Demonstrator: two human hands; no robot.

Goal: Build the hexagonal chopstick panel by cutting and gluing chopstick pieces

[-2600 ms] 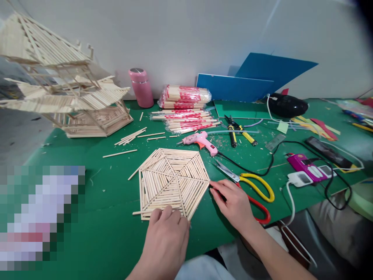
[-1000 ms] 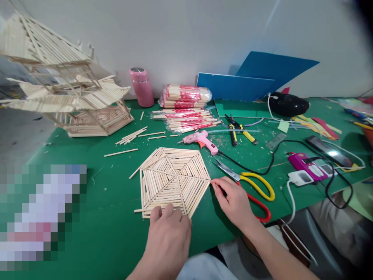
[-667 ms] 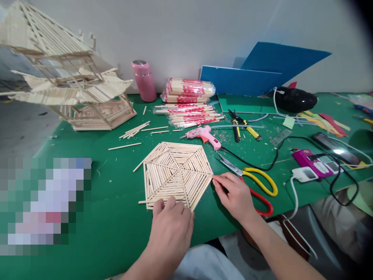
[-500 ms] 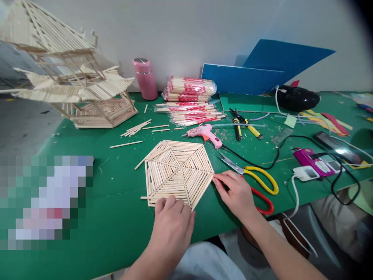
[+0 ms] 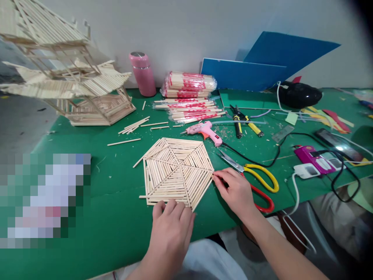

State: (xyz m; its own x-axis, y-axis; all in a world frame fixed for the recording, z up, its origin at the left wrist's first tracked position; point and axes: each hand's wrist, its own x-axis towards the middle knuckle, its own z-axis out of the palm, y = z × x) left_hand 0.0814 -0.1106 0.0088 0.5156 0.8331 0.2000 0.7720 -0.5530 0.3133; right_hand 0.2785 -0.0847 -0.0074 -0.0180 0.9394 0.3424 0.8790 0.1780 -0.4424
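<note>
A flat, many-sided panel of thin wooden sticks [image 5: 166,173] lies on the green table, its sticks set in wedges around a centre, with several stick ends jutting past its left edges. My left hand [image 5: 171,225] curls its fingers over the near edge of the panel, the fingertips partly hidden. At the panel's right corner, my right hand [image 5: 234,190] has thumb and forefinger pinched together on the stick ends. Just beyond that hand lie scissors [image 5: 260,177] with one yellow and one red handle. A pink glue gun [image 5: 208,132] rests behind the panel.
At the back left stands a tiered stick pavilion [image 5: 96,109]. Loose sticks [image 5: 134,125], a pink flask [image 5: 142,74] and bagged sticks [image 5: 190,83] line the back. Pliers [image 5: 237,122], blue boards [image 5: 241,74] and a purple power strip [image 5: 314,159] with cables are to the right.
The view has shifted slightly, so things at the left sit a little further left and higher. Both hands keep their places on the stick panel.
</note>
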